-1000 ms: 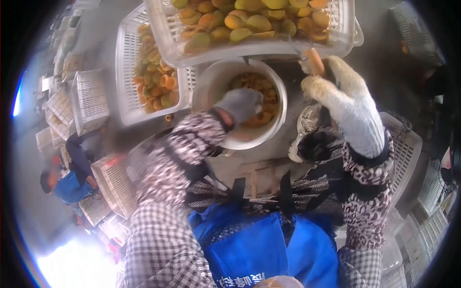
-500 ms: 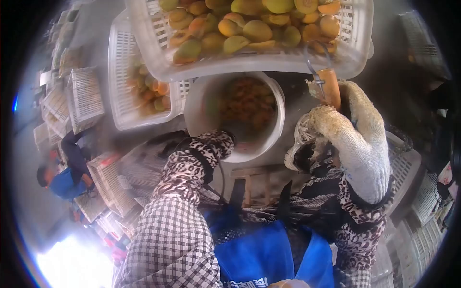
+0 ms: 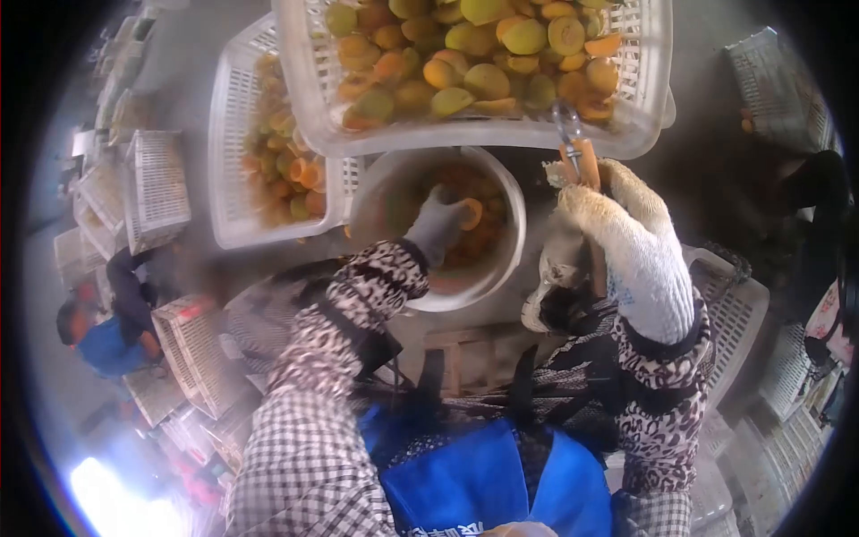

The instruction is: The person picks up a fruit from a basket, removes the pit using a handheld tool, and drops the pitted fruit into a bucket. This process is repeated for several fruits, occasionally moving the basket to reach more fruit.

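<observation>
My left hand [image 3: 435,225], in a grey glove, is down inside the white bucket [image 3: 516,246]. Its fingers are closed on an apricot [image 3: 471,213] with an orange cut face, above more apricots lying in the bucket. On the other side, my right hand [image 3: 598,210] wears a worn, stained white knit glove. It is wrapped round a wooden-handled tool with a metal loop [image 3: 580,163], held upright just in front of the crate's near rim. The white crate [image 3: 429,140] beyond the bucket holds many green and orange apricots [image 3: 488,80], some of them halved.
A second white crate [image 3: 229,179] with apricots stands left of the bucket. Below it is a small wooden stool [image 3: 465,349]. Stacked crates [image 3: 159,192] and a person in blue [image 3: 107,345] are at the left. More crates [image 3: 774,89] stand at the right.
My left hand has reached further into the bucket, and an apricot now shows at its fingertips. My right hand still grips the tool, whose loop is turned differently. The view has shifted slightly.
</observation>
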Demonstrator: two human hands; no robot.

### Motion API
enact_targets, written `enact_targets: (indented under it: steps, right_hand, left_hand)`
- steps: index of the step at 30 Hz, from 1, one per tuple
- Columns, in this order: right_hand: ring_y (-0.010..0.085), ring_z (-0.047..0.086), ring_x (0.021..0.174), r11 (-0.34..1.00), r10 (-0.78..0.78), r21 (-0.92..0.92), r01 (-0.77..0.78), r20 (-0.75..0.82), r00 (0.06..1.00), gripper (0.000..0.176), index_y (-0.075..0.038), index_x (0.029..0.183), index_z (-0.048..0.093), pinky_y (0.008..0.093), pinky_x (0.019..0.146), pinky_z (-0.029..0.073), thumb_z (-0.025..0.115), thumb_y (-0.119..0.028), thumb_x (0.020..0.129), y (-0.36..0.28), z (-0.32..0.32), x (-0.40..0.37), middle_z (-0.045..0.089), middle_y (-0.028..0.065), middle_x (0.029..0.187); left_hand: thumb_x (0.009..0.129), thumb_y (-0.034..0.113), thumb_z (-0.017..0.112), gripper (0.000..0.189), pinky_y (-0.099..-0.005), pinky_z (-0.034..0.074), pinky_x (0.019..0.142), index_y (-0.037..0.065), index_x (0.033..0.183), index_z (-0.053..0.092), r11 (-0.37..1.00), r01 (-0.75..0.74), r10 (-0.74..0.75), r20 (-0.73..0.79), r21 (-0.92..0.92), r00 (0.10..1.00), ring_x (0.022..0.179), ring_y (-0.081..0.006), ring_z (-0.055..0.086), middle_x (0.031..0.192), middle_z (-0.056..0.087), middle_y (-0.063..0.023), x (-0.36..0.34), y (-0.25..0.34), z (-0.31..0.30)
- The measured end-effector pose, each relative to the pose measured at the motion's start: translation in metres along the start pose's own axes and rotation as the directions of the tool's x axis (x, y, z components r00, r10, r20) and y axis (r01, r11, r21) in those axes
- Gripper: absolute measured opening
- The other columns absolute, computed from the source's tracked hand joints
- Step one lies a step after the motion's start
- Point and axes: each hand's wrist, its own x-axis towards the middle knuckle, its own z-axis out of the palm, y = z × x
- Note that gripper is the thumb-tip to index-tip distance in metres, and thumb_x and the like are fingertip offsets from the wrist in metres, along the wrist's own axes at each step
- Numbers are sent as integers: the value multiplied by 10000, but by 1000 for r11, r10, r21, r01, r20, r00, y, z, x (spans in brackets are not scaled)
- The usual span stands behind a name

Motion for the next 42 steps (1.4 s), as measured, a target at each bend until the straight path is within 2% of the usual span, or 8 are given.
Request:
enact_targets:
  steps: [6, 11, 23, 27, 29, 32, 37, 42]
  right_hand:
    - [102, 592, 707, 861, -230, -405, 306, 227, 946, 310, -1, 1140, 570, 248, 639, 495, 627, -197, 907, 30, 20, 2, 633, 36, 869]
    - [323, 666, 681, 552, -345, -722, 418, 259, 902, 195, -32, 956, 559, 388, 619, 520, 606, -216, 908, 32, 49, -16, 666, 156, 759]
    - [281, 658, 636, 395, -671, -654, 645, 274, 689, 209, -42, 927, 584, 371, 569, 522, 641, -241, 891, 42, 54, -15, 641, 134, 708]
    - [388, 676, 768, 371, -429, -811, 452, 282, 858, 430, -1, 1202, 560, 424, 659, 553, 662, -232, 854, 37, 60, -16, 674, 212, 809]
    - [266, 662, 673, 360, -707, -611, 705, 315, 634, 224, -28, 968, 613, 343, 598, 538, 576, -246, 933, 63, 67, -7, 653, 125, 751]
    - [254, 661, 662, 578, -241, -721, 381, 295, 925, 182, -26, 971, 610, 326, 589, 535, 560, -196, 929, 23, 71, -25, 661, 115, 789]
    - [227, 629, 595, 596, -318, -607, 526, 423, 849, 152, -23, 948, 595, 323, 560, 513, 596, -168, 900, 41, 65, 3, 650, 94, 779]
    - [116, 520, 501, 974, -143, 224, -33, 719, 680, 113, -48, 898, 585, 271, 421, 416, 641, -147, 901, 40, 56, 9, 586, 5, 721]
  left_hand:
    - [989, 128, 473, 330, -409, 550, 932, -9, 1288, 504, 683, 197, 232, 464, -704, 855, 1086, -311, 616, 1226, 574, -194, -65, 85, -41]
    - [1023, 203, 452, 373, -475, 526, 964, -23, 1318, 494, 681, 72, 289, 358, -728, 888, 1122, -364, 599, 1243, 572, -232, -116, 127, -38]
    - [1042, 371, 438, 416, -380, 566, 841, -7, 1142, 578, 831, -221, 370, 210, -511, 905, 936, -272, 660, 1033, 644, -191, -142, 157, -24]
    - [1024, 397, 473, 433, -355, 572, 742, -13, 997, 607, 867, -279, 311, 11, -413, 950, 806, -246, 668, 892, 655, -159, -142, 159, -16]
    - [1022, 370, 490, 406, -337, 577, 695, -17, 965, 598, 849, -346, 367, -24, -400, 930, 738, -238, 666, 849, 654, -153, -139, 157, -16]
    - [1015, 369, 504, 406, -342, 568, 676, -16, 922, 594, 848, -293, 300, -55, -442, 952, 717, -244, 658, 814, 648, -147, -138, 155, -15]
    - [1005, 391, 505, 427, -351, 565, 652, -11, 891, 588, 879, -267, 280, -26, -395, 960, 686, -240, 647, 796, 636, -145, -128, 153, -21]
    - [1014, 382, 483, 442, -338, 548, 616, -2, 830, 600, 876, -337, 334, -69, -346, 940, 638, -226, 626, 751, 629, -133, -126, 157, -15]
